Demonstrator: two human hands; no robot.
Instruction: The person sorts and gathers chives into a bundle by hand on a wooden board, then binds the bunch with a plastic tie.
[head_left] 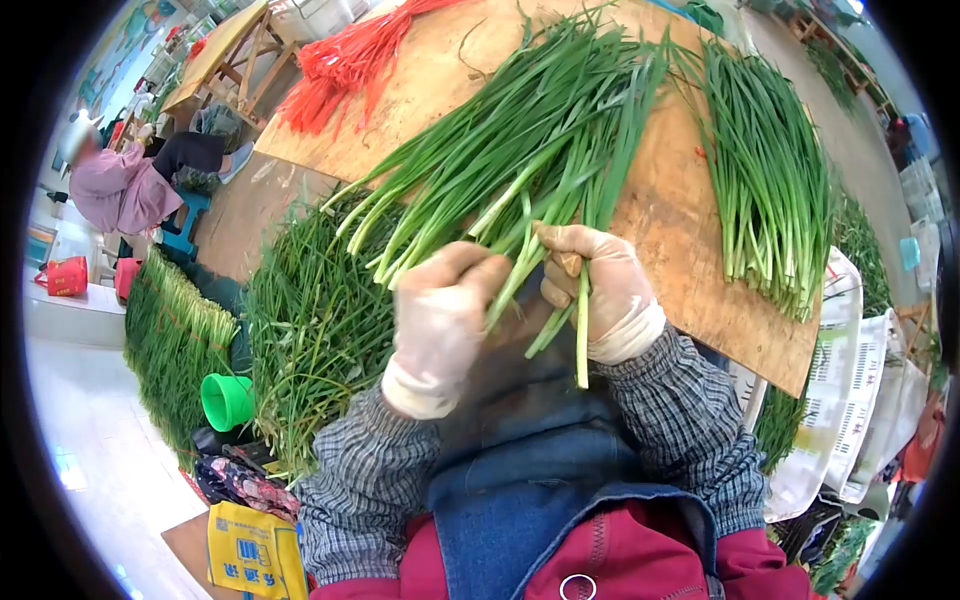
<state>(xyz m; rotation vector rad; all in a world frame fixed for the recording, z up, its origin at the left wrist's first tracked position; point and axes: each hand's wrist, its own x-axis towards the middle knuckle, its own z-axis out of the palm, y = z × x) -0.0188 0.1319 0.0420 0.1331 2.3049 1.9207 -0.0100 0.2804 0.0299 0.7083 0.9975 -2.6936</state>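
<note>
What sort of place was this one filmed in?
Likely a workspace for preparing leafy vegetables: long green stalks spread across a wooden tabletop, a heap of red strips on it, and more greens piled alongside.

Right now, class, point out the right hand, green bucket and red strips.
Right hand (606, 282): head view, gloved back.
Green bucket (232, 402): head view, its side.
Red strips (350, 58): head view, bundle's middle.

Green bucket (227, 402), yellow bag (255, 552), blue stool (188, 215)
</note>
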